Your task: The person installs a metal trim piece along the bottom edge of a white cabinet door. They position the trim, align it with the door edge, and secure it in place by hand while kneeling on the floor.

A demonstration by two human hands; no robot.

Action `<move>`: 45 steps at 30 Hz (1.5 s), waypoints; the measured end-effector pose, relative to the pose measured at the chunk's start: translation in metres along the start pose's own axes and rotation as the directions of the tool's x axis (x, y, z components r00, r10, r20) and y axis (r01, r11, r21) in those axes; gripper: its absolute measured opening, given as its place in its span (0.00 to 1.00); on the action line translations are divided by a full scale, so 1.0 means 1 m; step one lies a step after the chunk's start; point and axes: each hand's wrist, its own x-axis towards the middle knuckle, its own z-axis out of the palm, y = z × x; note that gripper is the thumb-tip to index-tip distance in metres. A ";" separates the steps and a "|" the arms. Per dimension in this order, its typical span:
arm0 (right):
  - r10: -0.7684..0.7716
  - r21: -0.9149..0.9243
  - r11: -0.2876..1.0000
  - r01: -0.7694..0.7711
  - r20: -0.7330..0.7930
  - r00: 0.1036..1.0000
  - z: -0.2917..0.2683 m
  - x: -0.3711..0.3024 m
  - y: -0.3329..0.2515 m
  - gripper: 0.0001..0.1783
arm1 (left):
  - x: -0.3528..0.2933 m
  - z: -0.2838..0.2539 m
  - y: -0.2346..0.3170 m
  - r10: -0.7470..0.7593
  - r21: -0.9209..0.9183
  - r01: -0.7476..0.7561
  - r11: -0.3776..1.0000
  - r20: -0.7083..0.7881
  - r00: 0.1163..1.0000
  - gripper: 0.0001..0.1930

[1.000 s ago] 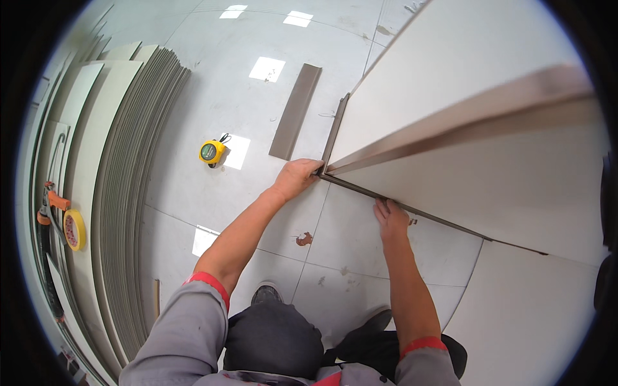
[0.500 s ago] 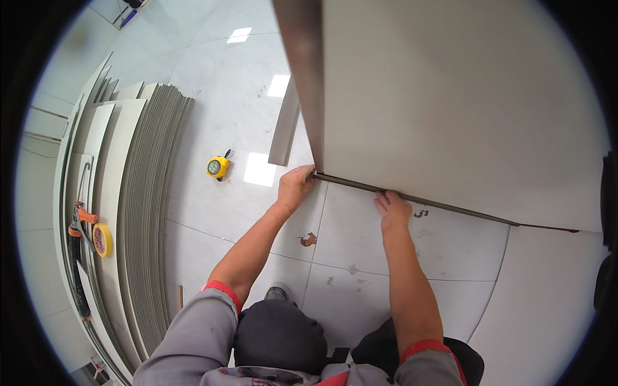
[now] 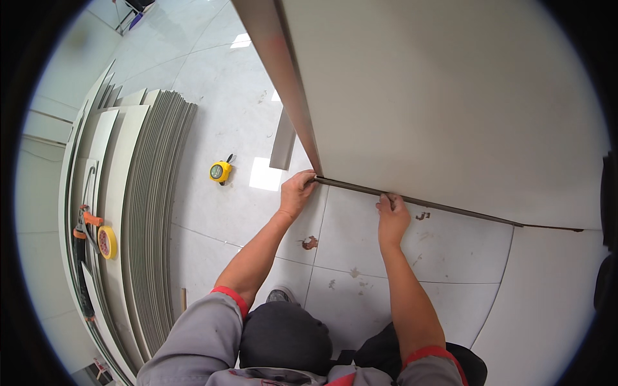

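A long, thin dark metal trim strip runs along the lower edge of a large beige wall panel. At the corner, my left hand pinches the strip's left end between thumb and fingers. Further right along it, my right hand is closed on the strip with curled fingertips. A shiny brownish metal edge rises from the corner beside my left hand. The fingertips partly hide the strip where they grip it.
A yellow tape measure lies on the glossy tiled floor, left of a flat grey strip. Far left leans a stack of panels, with a caulking gun and a yellow tape roll on it.
My right hand's fingers have gone from extended against the strip to curled around its edge. My left hand stays at the corner. The view has shifted slightly.
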 end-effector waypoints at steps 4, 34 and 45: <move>-0.513 -0.535 0.630 0.563 0.258 0.819 0.000 -0.013 -0.017 0.19 | -0.002 -0.002 -0.003 0.045 -0.014 -0.045 0.999 -0.022 0.999 0.11; -0.631 -0.578 0.403 0.709 0.385 0.673 -0.006 0.004 -0.002 0.16 | -0.002 -0.002 0.002 -0.019 -0.009 0.019 1.000 0.013 1.000 0.11; -0.623 -0.569 0.416 0.709 0.390 0.678 -0.006 0.004 -0.004 0.16 | -0.001 -0.004 -0.002 -0.015 -0.026 0.015 1.000 0.011 1.000 0.11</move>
